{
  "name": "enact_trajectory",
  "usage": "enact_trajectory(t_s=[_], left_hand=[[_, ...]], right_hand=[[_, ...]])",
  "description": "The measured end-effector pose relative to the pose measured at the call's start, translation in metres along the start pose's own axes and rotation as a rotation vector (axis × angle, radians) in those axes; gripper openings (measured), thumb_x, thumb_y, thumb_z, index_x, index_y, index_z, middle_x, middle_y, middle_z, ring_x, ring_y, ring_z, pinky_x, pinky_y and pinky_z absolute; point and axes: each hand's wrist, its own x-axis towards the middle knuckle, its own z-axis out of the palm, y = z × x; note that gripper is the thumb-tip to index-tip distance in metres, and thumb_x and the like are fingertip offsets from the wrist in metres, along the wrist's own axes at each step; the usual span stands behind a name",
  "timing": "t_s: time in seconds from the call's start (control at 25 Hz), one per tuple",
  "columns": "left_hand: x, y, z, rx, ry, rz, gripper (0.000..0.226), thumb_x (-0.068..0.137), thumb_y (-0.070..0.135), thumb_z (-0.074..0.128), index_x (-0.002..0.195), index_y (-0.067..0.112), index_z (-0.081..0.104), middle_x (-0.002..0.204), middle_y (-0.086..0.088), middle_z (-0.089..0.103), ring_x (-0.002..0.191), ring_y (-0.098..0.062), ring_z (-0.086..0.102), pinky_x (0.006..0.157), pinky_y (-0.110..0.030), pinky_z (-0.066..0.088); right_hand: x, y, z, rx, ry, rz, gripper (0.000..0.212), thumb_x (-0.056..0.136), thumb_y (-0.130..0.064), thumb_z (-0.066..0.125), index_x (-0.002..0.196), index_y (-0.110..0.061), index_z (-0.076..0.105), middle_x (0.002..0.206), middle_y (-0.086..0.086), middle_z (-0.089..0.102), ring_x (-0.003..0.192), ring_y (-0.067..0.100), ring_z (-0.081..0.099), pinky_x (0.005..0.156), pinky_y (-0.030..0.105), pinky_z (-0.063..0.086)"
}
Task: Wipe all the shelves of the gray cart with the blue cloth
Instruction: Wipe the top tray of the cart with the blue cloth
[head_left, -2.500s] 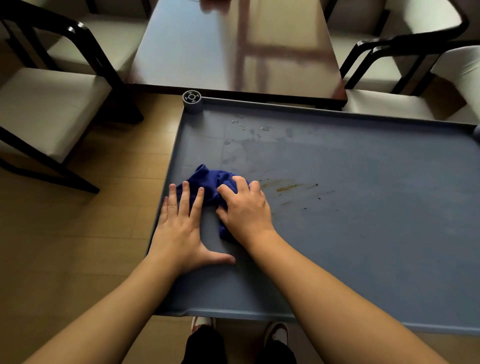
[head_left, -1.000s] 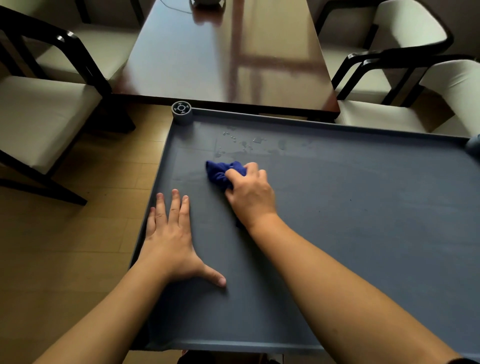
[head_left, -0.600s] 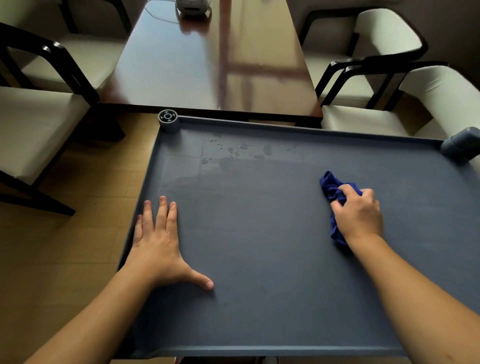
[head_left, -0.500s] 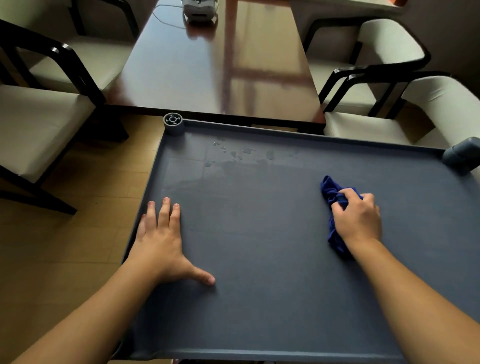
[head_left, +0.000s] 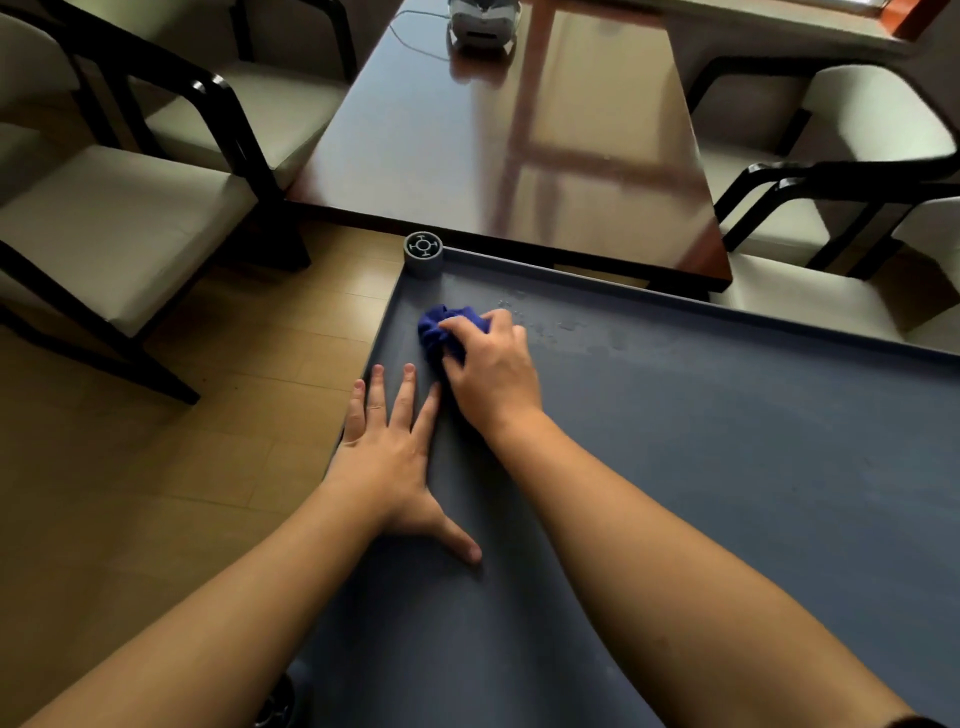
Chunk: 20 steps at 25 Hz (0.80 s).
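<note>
Blue cloth (head_left: 451, 327) back at far-left corner.

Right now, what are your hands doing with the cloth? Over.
Right hand bunched on cloth, far left corner of top shelf. Left hand flat on shelf, empty. Wet spots just right of cloth. Nothing in the way.

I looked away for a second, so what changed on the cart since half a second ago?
The right hand swept the blue cloth from the right side of the top shelf across to its far-left corner, beside the water droplets. The left hand stayed flat by the left edge.
</note>
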Motion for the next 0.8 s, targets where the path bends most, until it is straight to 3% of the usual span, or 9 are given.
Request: enact_trajectory(t_s=[0.12, 0.2, 0.44, 0.6, 0.68, 0.8], left_hand=[[0.003, -0.003, 0.002, 0.003, 0.012, 0.006, 0.185, 0.013, 0.116, 0.040, 0.155, 0.024, -0.037, 0.162, -0.013, -0.044, 0.136, -0.039, -0.056, 0.113, -0.058, -0.035], [0.005, -0.001, 0.000, 0.013, 0.017, 0.008, 0.185, 0.013, 0.116, 0.038, 0.156, 0.025, -0.035, 0.163, -0.012, -0.042, 0.137, -0.038, -0.055, 0.114, -0.060, -0.034], [0.007, 0.001, -0.005, -0.003, 0.001, -0.003, 0.184, 0.011, 0.117, 0.039, 0.155, 0.031, -0.035, 0.163, -0.006, -0.045, 0.137, -0.033, -0.057, 0.110, -0.054, -0.041], [0.009, 0.003, -0.005, 0.010, -0.014, -0.017, 0.185, 0.007, 0.117, 0.037, 0.155, 0.031, -0.036, 0.162, -0.006, -0.045, 0.139, -0.034, -0.055, 0.115, -0.058, -0.033], [0.009, 0.002, -0.004, 0.014, -0.021, -0.020, 0.186, 0.006, 0.117, 0.036, 0.154, 0.031, -0.036, 0.163, -0.006, -0.045, 0.139, -0.034, -0.054, 0.116, -0.059, -0.032], [0.009, 0.004, -0.007, 0.013, -0.048, -0.026, 0.186, 0.006, 0.117, 0.036, 0.154, 0.031, -0.037, 0.162, -0.008, -0.045, 0.139, -0.037, -0.054, 0.114, -0.059, -0.034]], right_hand=[[0.010, -0.004, 0.012, -0.192, -0.023, -0.097, 0.025, 0.094, -0.036, 0.054, 0.113, -0.024, 0.064, 0.113, 0.014, 0.052, 0.096, 0.034, 0.050, 0.065, 0.037, 0.047], [0.018, 0.012, 0.009, -0.236, -0.008, -0.077, 0.022, 0.094, -0.034, 0.054, 0.110, -0.023, 0.065, 0.113, 0.015, 0.052, 0.095, 0.037, 0.050, 0.064, 0.038, 0.048], [0.024, 0.128, -0.047, -0.279, 0.075, 0.238, 0.028, 0.091, -0.031, 0.057, 0.117, -0.026, 0.066, 0.121, 0.020, 0.048, 0.103, 0.042, 0.050, 0.080, 0.044, 0.050], [-0.036, 0.246, -0.118, -0.352, 0.167, 0.547, 0.032, 0.090, -0.028, 0.059, 0.121, -0.021, 0.065, 0.120, 0.024, 0.047, 0.104, 0.049, 0.050, 0.086, 0.050, 0.049], [-0.058, 0.268, -0.139, -0.357, 0.167, 0.622, 0.033, 0.093, -0.030, 0.057, 0.124, -0.022, 0.064, 0.122, 0.024, 0.046, 0.105, 0.049, 0.050, 0.088, 0.050, 0.048], [-0.060, 0.247, -0.135, -0.291, 0.195, 0.600, 0.034, 0.093, -0.025, 0.055, 0.126, -0.019, 0.064, 0.122, 0.026, 0.048, 0.103, 0.050, 0.051, 0.092, 0.048, 0.046]])
